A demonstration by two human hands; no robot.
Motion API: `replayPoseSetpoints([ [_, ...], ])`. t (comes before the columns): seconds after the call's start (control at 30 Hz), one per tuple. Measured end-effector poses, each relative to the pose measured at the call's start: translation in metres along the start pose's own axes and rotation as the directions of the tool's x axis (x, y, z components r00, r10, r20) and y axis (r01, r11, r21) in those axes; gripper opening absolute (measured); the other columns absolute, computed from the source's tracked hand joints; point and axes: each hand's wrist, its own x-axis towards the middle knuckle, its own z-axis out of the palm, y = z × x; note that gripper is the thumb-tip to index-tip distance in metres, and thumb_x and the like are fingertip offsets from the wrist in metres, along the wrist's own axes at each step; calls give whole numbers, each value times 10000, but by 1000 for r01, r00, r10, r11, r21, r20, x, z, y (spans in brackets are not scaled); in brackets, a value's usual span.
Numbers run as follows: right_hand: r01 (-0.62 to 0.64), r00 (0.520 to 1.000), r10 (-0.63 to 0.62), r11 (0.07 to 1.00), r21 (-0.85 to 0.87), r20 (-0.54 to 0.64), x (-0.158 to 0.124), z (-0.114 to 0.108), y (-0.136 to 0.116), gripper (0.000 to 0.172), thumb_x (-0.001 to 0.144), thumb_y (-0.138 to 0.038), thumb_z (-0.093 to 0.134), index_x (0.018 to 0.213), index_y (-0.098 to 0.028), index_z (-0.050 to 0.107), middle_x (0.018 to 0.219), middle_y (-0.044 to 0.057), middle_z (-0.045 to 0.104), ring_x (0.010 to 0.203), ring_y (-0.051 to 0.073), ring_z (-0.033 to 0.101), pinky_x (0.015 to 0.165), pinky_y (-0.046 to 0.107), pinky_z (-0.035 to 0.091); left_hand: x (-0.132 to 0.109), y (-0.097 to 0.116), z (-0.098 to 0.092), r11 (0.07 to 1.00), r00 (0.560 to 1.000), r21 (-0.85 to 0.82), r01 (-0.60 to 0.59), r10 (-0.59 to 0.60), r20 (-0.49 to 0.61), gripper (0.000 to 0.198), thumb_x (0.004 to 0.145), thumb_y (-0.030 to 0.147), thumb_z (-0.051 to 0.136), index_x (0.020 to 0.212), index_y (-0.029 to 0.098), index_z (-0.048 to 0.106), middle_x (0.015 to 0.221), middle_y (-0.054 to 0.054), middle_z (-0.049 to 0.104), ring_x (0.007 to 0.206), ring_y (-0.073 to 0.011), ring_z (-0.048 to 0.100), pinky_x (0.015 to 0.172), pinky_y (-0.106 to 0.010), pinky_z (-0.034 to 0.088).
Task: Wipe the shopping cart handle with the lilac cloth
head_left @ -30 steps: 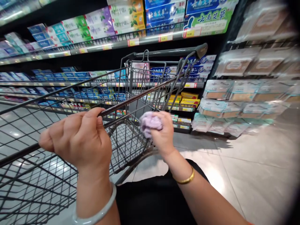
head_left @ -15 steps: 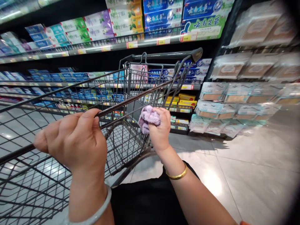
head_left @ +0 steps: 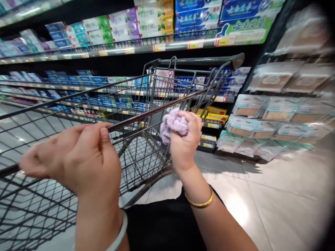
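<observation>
Head view: a wire cart [head_left: 146, 115] is seen with its basket bare of goods. Its top rail [head_left: 157, 108] is gripped by the left hand [head_left: 78, 157], fingers curled round it. A lilac cloth [head_left: 174, 124] is bunched in the closed fingers of the right hand [head_left: 184, 139], pressed against the rail near the cart's handle end. Boxes [head_left: 243, 29] on the shelves [head_left: 157, 47] are printed with 云南艾草; price tags cannot be read.

Green box on top shelf [head_left: 242, 29]: large Chinese characters 云南艾草, dark on a pale band.
Blue boxes above it [head_left: 251, 7]: the same characters 云南艾草 in white.
Blue boxes to their left [head_left: 197, 15]: the same brand, smaller.
Price tags on top shelf rail [head_left: 195, 44]: yellow and red, digits too blurred to read.
Packets on right rack [head_left: 272, 78]: labels unreadable.
</observation>
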Motion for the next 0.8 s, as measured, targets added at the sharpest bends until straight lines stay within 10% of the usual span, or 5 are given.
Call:
replayPoseSetpoints([
  [0.17, 145, 906, -131, 989, -5, 403, -31, 14, -49, 438, 842, -89, 624, 1194, -345, 673, 1235, 50, 554, 1188, 248, 545, 1026, 441, 506, -1, -5, 0, 984, 991, 162, -70, 87, -99, 335, 971, 492, 478, 955, 293, 746, 853, -57, 704, 1002, -313, 569, 996, -625, 312],
  [0.4, 69, 998, -68, 995, -66, 16, -2, 8, -19, 614, 887, -82, 509, 1455, -297, 417, 1285, 115, 530, 1201, 279, 573, 1029, 542, 514, -5, -9, -3, 977, 985, 151, -149, 161, -64, 261, 981, 354, 508, 1105, 344, 737, 946, -59, 725, 1042, -317, 555, 988, -591, 291],
  [0.63, 194, 875, -239, 970, 147, 420, -33, 9, -41, 491, 863, -119, 609, 1326, -274, 563, 1222, 69, 630, 1194, 228, 595, 1028, 403, 530, -6, -8, 0, 987, 989, 109, -115, 123, -78, 285, 989, 370, 512, 1107, 329, 769, 982, -72, 724, 1051, -312, 551, 1015, -584, 270],
  [0.8, 191, 918, -175, 982, -8, 357, -44, -2, -17, 454, 833, -136, 643, 1271, -249, 599, 1209, 95, 624, 1155, 257, 574, 1006, 447, 505, -9, -7, 2, 998, 997, -12, -65, 64, -51, 293, 984, 374, 522, 1162, 357, 754, 1042, -77, 692, 1129, -319, 498, 966, -542, 323],
])
